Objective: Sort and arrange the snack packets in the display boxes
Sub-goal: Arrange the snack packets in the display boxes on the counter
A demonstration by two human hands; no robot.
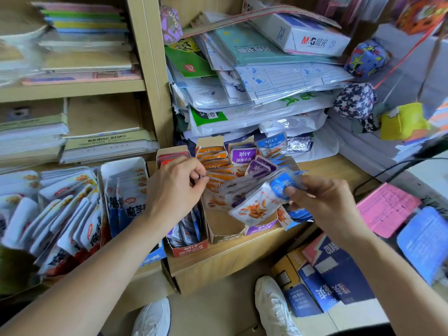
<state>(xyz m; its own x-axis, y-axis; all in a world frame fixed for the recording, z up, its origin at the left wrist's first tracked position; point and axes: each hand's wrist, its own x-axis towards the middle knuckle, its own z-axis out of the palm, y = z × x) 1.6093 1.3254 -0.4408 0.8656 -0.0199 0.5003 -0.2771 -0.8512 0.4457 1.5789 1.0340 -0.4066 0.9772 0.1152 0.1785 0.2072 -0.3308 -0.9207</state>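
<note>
Several narrow display boxes stand side by side on a wooden counter: a red box, an orange box, a purple box and a blue one behind. Orange packets and purple packets stand in rows. My right hand pinches a fanned bunch of snack packets by their blue tops, over the purple and orange boxes. My left hand hovers over the red box, fingers curled, fingertips at the left edge of the bunch; whether it holds a packet is unclear.
White and blue packets fill bigger boxes at the left. Shelves with stacked paper rise behind. Piled plastic bags lean above the boxes. Pink booklets and a cable lie right. Cartons and my shoes are below.
</note>
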